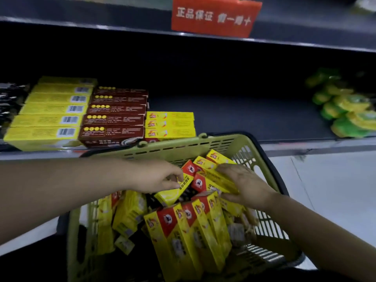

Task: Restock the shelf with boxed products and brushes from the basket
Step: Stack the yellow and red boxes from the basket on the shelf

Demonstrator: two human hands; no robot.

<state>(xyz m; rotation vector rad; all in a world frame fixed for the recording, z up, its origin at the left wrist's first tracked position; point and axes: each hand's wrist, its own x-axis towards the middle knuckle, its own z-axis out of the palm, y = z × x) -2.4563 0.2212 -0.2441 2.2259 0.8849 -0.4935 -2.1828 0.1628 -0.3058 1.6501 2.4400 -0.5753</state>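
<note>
Yellow boxes [215,181] slant red-end-first toward the shelf [244,119], right hand [246,186] curled round a bunch, left hand [154,178] pinching a single box [173,193] just beside them.

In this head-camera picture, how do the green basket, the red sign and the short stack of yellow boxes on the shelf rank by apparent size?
1. green basket, largest by far, partly because it is nearest the camera.
2. red sign.
3. short stack of yellow boxes, clearly smaller than the sign.
</note>
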